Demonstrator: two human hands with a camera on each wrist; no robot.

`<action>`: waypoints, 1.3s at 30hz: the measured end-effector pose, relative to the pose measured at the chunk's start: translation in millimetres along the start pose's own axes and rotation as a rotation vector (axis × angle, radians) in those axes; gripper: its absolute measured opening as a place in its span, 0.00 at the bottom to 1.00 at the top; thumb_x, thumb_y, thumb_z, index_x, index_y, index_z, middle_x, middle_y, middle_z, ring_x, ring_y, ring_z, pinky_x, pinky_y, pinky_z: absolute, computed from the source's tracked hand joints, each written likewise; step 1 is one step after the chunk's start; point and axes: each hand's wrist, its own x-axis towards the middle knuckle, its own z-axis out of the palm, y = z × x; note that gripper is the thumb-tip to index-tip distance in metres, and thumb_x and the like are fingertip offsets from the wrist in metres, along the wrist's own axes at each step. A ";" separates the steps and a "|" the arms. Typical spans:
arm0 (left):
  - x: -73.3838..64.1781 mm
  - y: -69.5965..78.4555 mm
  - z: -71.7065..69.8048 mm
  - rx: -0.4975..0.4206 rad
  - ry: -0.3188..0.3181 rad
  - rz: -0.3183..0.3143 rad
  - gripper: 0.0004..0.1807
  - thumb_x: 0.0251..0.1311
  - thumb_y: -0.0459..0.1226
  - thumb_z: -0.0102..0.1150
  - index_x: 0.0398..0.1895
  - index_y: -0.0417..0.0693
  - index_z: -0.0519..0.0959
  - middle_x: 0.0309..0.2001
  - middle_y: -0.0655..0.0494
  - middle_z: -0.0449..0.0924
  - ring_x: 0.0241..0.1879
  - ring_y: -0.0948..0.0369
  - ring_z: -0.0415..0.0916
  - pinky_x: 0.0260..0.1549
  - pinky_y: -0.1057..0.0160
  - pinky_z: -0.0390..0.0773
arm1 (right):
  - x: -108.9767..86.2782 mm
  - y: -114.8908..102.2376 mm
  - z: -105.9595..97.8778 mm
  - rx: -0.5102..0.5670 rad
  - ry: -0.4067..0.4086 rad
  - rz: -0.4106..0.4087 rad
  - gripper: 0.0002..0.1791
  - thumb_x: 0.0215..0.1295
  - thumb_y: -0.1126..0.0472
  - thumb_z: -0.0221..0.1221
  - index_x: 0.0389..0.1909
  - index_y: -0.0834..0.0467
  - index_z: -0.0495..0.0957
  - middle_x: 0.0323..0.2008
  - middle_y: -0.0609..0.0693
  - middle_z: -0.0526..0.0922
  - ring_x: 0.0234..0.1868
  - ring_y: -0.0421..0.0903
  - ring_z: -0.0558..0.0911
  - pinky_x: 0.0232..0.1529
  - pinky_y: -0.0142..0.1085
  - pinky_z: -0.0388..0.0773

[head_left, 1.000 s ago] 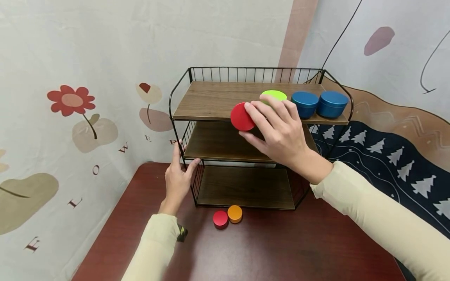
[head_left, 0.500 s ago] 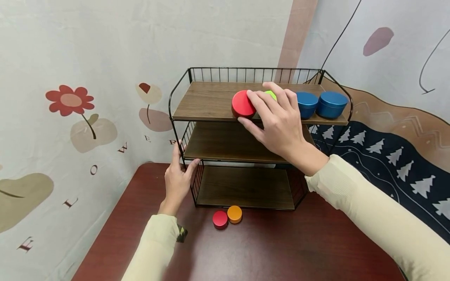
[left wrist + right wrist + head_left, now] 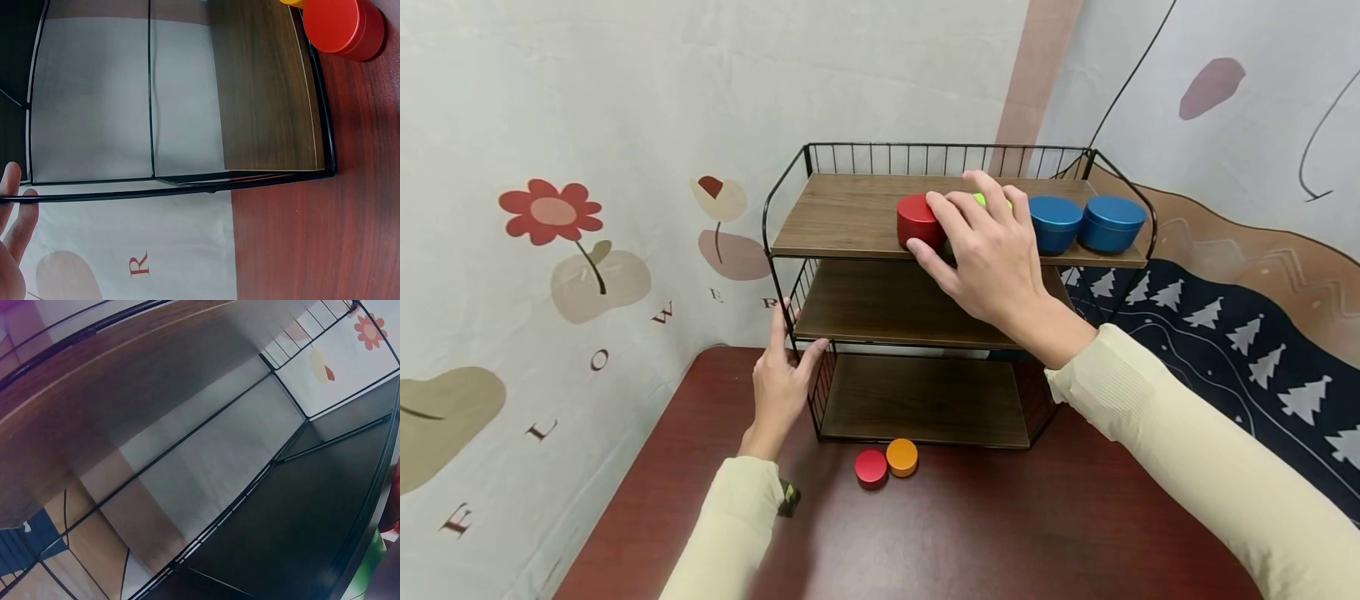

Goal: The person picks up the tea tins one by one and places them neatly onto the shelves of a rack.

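My right hand (image 3: 992,250) pinches a red round tin (image 3: 917,220) between thumb and fingers, upright at the front of the rack's top board. Behind those fingers a lime-green tin (image 3: 981,200) is mostly hidden. Two blue tins (image 3: 1054,223) stand to the right on the same board. In the right wrist view a bit of the red tin (image 3: 392,503) shows at the right edge. My left hand (image 3: 777,392) holds the left side post of the three-tier rack (image 3: 850,242), thumb in front. Two of its fingers (image 3: 22,228) lie against the black wire in the left wrist view.
A smaller red tin (image 3: 871,468) and an orange tin (image 3: 902,457) stand on the dark red table (image 3: 970,533), just before the rack's bottom tier. Wire railings (image 3: 947,158) edge the top tier. A patterned cloth (image 3: 625,83) hangs behind.
My right hand has turned the red tin from tilted, top facing me, to upright and lowered it to the top board beside the green tin. The left hand has stayed on the post.
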 end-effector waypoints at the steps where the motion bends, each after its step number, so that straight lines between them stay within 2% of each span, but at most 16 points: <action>1: -0.1 0.1 0.1 -0.001 0.000 0.000 0.45 0.61 0.43 0.68 0.79 0.60 0.55 0.62 0.54 0.77 0.35 0.46 0.75 0.42 0.44 0.71 | -0.1 0.3 0.2 -0.001 -0.003 0.002 0.27 0.72 0.44 0.54 0.59 0.61 0.78 0.50 0.60 0.83 0.65 0.59 0.68 0.60 0.57 0.59; 10: 0.5 0.8 -1.4 -0.005 -0.012 -0.011 0.45 0.62 0.43 0.67 0.79 0.64 0.54 0.63 0.55 0.76 0.29 0.48 0.68 0.36 0.50 0.68 | 1.6 0.5 -1.0 -0.006 -0.015 0.004 0.29 0.71 0.42 0.53 0.59 0.61 0.77 0.52 0.60 0.81 0.66 0.59 0.67 0.61 0.56 0.59; 12: -0.2 0.6 -2.0 -0.002 -0.013 -0.016 0.45 0.63 0.43 0.67 0.79 0.63 0.54 0.63 0.55 0.76 0.28 0.48 0.68 0.35 0.50 0.68 | 0.6 -0.5 -2.1 -0.006 0.007 -0.009 0.29 0.71 0.42 0.53 0.61 0.61 0.76 0.53 0.60 0.81 0.65 0.59 0.67 0.60 0.56 0.60; 18: 0.3 -0.7 -2.1 -0.002 -0.013 -0.016 0.45 0.63 0.44 0.67 0.80 0.62 0.53 0.63 0.55 0.76 0.27 0.49 0.67 0.35 0.51 0.68 | -11.5 -8.1 -6.2 0.049 0.145 -0.070 0.30 0.66 0.46 0.60 0.62 0.60 0.76 0.55 0.60 0.79 0.64 0.58 0.70 0.60 0.55 0.63; 22: 0.0 -2.0 -2.3 -0.003 -0.008 -0.011 0.46 0.62 0.43 0.68 0.79 0.60 0.53 0.63 0.55 0.76 0.26 0.51 0.66 0.33 0.52 0.67 | -24.3 -15.5 -6.9 0.074 0.180 -0.102 0.30 0.66 0.46 0.60 0.62 0.60 0.76 0.55 0.60 0.80 0.62 0.58 0.72 0.58 0.55 0.65; 32: -0.1 -2.5 -4.4 -0.011 -0.018 -0.020 0.46 0.63 0.43 0.67 0.79 0.62 0.53 0.64 0.56 0.76 0.24 0.53 0.65 0.32 0.54 0.67 | -53.4 -33.6 -4.1 0.127 0.186 -0.117 0.28 0.65 0.47 0.61 0.60 0.60 0.78 0.54 0.61 0.81 0.60 0.58 0.75 0.53 0.55 0.67; 39: 0.8 -3.6 -6.5 0.003 -0.010 -0.023 0.46 0.62 0.44 0.68 0.80 0.59 0.53 0.64 0.55 0.76 0.25 0.52 0.65 0.34 0.52 0.67 | -71.6 -44.1 3.4 0.164 0.148 -0.134 0.30 0.62 0.48 0.64 0.61 0.60 0.77 0.55 0.61 0.80 0.59 0.59 0.75 0.54 0.55 0.67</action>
